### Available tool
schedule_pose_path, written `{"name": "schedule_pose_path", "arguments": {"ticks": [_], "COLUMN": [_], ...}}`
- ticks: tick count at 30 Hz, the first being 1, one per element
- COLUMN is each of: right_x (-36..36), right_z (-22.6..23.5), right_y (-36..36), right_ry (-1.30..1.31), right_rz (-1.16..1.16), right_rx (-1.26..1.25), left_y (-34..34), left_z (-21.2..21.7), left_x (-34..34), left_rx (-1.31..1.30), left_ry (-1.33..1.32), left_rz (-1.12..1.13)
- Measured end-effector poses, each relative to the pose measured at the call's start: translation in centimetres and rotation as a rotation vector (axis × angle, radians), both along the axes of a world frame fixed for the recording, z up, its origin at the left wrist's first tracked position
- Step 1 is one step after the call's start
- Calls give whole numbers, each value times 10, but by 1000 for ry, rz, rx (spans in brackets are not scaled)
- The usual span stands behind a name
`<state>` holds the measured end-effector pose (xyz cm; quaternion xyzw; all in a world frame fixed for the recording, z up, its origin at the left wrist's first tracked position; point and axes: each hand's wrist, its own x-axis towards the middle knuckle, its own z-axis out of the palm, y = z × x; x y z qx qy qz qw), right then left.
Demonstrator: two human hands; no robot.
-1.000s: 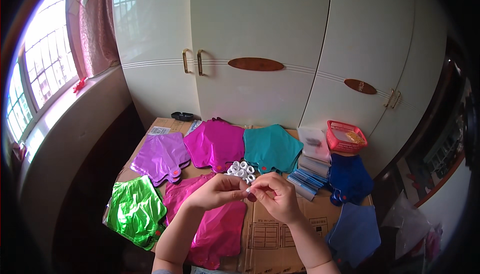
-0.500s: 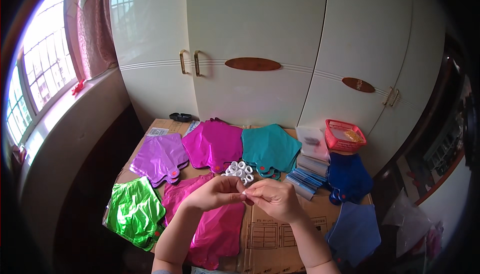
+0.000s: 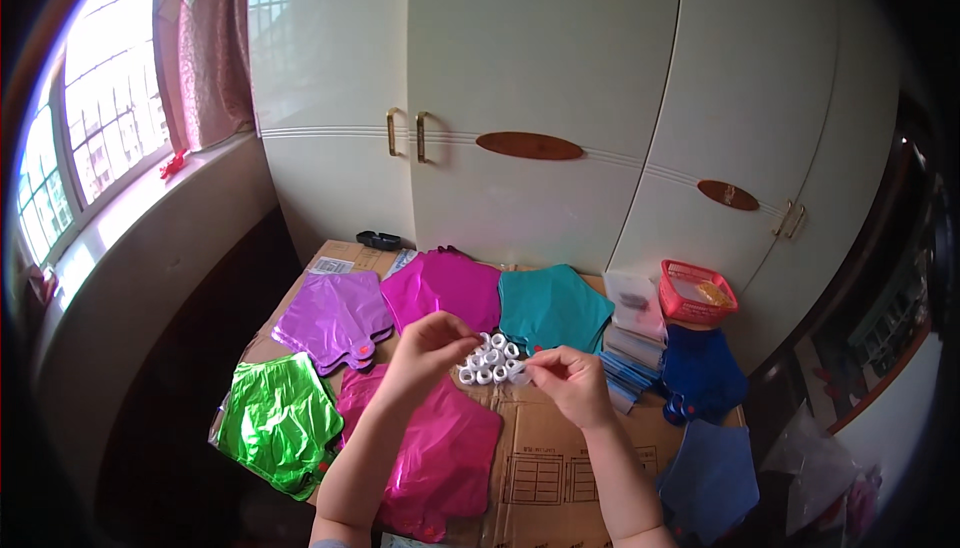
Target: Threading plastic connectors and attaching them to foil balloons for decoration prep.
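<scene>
Forearms [image 3: 362,463] converge, left hand [image 3: 434,350] and right hand [image 3: 575,385] flanking white rings [image 3: 491,357].

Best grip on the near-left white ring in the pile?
Likely its near-left wall: the white ring shows an open hole, so come down from above on the near left, one of the fingers inside, one outside. Neighbouring rings crowd its right and far sides.

I can read nothing from here — the black printed tables [image 3: 536,478] on the cardboard [image 3: 548,420] and its white far-left label [image 3: 331,265] look too small.
</scene>
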<state>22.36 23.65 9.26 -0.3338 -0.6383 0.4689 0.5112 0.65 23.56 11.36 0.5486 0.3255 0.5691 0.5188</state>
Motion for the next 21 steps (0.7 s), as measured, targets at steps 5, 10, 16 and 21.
{"name": "schedule_pose_path", "arguments": {"ticks": [5,10,16,21], "right_x": [-10,-32,-40,-44], "right_z": [-34,-64,-80,-80], "right_y": [74,130,150,142], "right_ry": [-168,-444,-911,-901], "right_rz": [-19,-112,-289,-220], "right_rx": [-259,-229,-62,-80], "left_y": [-6,-12,-12,-14], "left_z": [12,23,23,24], "left_x": [-23,-32,-33,-34], "left_rx": [30,71,94,77], "left_ry": [-107,-157,-180,-137], "left_rz": [77,81,63,67]}}
